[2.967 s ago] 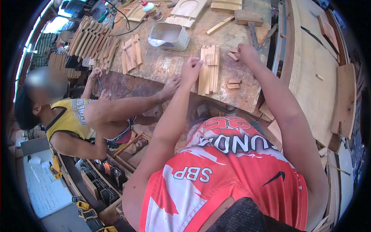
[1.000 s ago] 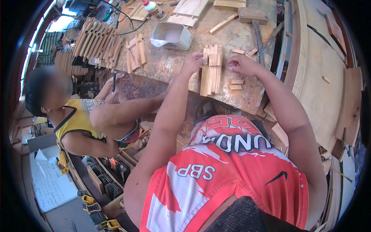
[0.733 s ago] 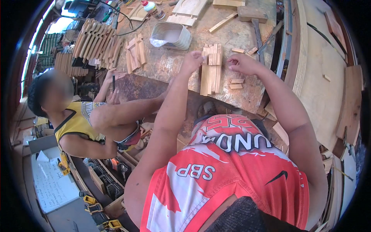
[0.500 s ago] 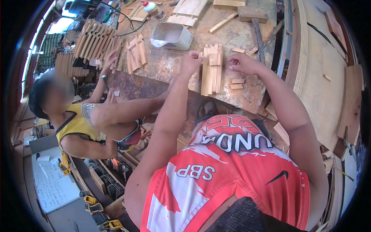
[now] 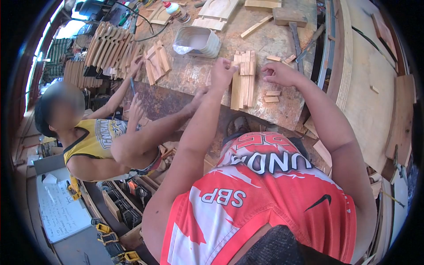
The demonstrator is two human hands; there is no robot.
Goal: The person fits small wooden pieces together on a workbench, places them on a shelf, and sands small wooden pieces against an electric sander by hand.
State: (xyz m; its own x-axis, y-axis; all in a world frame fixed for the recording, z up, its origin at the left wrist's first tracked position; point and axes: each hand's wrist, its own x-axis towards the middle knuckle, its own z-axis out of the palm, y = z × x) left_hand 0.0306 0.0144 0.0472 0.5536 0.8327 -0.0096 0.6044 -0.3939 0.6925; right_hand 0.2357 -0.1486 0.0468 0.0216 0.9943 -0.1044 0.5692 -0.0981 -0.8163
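On the workbench lies a bundle of light wooden strips, with short wooden blocks across its far end. My left hand is at the bundle's left side, thumb and forefinger pinched together beside the blocks. Whatever the pinch holds is too small to make out. To the right of the bundle, apart from it, my right hand hovers with loosely bent fingers and a gap between thumb and forefinger. It appears to hold nothing. Below it rest a few small wooden pieces.
A translucent plastic tub and a glue bottle stand beyond my left hand. A wooden mallet lies at the back right. On the left sits a co-worker in a yellow shirt, near stacked wooden parts and a joined wooden piece.
My hands stay in nearly the same place beside the bundle. The co-worker's arms have lifted and reached toward the joined wooden piece, with a dark-handled tool now showing between their hands.
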